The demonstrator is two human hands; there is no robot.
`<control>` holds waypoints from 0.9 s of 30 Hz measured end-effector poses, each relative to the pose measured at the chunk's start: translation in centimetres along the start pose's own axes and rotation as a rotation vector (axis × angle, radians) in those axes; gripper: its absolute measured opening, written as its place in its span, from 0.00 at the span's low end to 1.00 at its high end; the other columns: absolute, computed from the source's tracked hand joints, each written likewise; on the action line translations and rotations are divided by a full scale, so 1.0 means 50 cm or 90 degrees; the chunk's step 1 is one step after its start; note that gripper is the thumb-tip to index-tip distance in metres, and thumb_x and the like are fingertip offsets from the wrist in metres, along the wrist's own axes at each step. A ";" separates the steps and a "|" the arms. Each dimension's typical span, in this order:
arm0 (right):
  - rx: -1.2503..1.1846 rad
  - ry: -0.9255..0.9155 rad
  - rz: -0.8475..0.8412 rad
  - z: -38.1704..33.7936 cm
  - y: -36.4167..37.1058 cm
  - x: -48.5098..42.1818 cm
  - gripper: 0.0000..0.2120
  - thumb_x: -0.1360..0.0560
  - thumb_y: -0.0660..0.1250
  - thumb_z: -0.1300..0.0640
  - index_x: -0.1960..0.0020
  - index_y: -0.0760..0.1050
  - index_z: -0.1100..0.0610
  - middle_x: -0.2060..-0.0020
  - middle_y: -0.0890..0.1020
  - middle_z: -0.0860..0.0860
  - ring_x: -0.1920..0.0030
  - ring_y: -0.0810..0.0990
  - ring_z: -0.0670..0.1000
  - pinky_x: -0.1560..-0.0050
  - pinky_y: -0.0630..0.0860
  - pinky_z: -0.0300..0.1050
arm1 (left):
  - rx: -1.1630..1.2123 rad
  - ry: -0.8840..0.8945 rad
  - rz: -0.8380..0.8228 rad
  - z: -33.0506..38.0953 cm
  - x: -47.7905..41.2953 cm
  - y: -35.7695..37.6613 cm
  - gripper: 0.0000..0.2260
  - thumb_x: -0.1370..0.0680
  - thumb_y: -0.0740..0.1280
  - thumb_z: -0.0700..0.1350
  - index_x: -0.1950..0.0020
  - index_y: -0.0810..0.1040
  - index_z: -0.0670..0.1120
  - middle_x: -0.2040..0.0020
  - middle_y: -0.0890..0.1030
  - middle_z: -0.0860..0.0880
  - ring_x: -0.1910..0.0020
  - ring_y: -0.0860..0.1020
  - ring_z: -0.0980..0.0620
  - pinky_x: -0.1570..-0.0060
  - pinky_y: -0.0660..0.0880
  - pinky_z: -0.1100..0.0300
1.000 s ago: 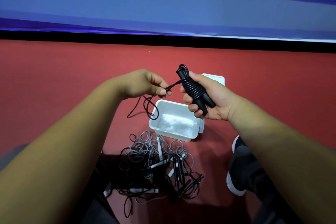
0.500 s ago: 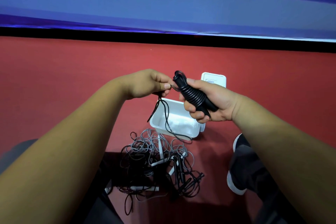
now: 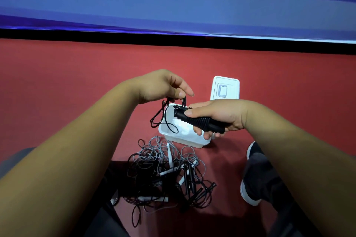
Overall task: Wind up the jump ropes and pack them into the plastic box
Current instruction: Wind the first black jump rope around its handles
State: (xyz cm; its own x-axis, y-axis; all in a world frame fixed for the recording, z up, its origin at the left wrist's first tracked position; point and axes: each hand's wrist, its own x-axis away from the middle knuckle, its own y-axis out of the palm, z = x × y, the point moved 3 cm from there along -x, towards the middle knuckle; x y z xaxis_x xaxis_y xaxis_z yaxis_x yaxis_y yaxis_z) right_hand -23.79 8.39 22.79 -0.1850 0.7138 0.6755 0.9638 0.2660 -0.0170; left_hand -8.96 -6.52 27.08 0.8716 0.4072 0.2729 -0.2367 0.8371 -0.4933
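- Blue with big white shapes, the wall [image 3: 173,9] fills the top of the view. A black strip [image 3: 115,34] runs along its foot.
- Below it spreads the red floor [image 3: 77,75], and everything else sits on it.
- Close to the person, between the two arms, lies a pile of jump ropes [image 3: 163,175]. Grey cords and black cords are all tangled up, with white handles and black handles poking out.
- To the right of the pile is a dark shoe [image 3: 256,175] with a white sole, partly under the right arm.
- Just past the pile sits the white plastic box [image 3: 185,140], with its top open. Both hands hang over it.
- Behind the box, by its far right corner, a white lid [image 3: 225,86] lies flat on the floor. I cannot tell if it touches the box.
- Over the right side of the box, the right hand [image 3: 221,113] has its fingers curled tight round the black jump rope [image 3: 200,121], thumb on top.
- That rope is two black handles side by side with cord wound round them. One end points to the left.
- Over the far left corner of the box, the left hand [image 3: 163,86] pinches the loose cord [image 3: 161,115] between thumb and fingers.
- The loose cord runs from the left end of the bundle up to that hand and hangs in loops over the left edge of the box.
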 end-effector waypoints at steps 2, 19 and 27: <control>0.009 0.008 0.028 0.001 -0.001 -0.001 0.13 0.20 0.69 0.36 0.42 0.78 0.43 0.55 0.83 0.54 0.64 0.84 0.52 0.73 0.69 0.36 | -0.007 -0.009 0.016 0.006 -0.004 -0.001 0.10 0.20 0.73 0.39 0.43 0.87 0.52 0.48 0.88 0.48 0.49 0.83 0.58 0.42 0.77 0.63; -0.458 -0.027 0.218 0.003 -0.006 -0.041 0.20 0.20 0.68 0.35 0.36 0.75 0.47 0.53 0.87 0.53 0.56 0.88 0.58 0.59 0.79 0.49 | -0.284 -0.079 0.124 -0.002 -0.025 0.021 0.09 0.19 0.72 0.50 0.51 0.80 0.45 0.64 0.84 0.50 0.69 0.81 0.53 0.67 0.74 0.60; -0.493 -0.061 0.235 -0.007 -0.026 -0.036 0.29 0.22 0.65 0.28 0.43 0.78 0.55 0.61 0.82 0.50 0.67 0.77 0.50 0.67 0.70 0.41 | 0.037 -0.010 0.095 -0.006 -0.020 0.033 0.08 0.13 0.62 0.47 0.46 0.78 0.44 0.55 0.87 0.50 0.65 0.73 0.56 0.62 0.70 0.61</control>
State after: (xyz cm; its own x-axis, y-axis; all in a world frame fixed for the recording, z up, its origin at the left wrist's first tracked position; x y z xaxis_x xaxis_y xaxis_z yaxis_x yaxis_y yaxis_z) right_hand -24.66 6.51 21.86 0.1842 0.7283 0.6600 0.8185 -0.4854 0.3072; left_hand -10.09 -5.66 25.73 0.8179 0.5342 0.2139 -0.3881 0.7866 -0.4803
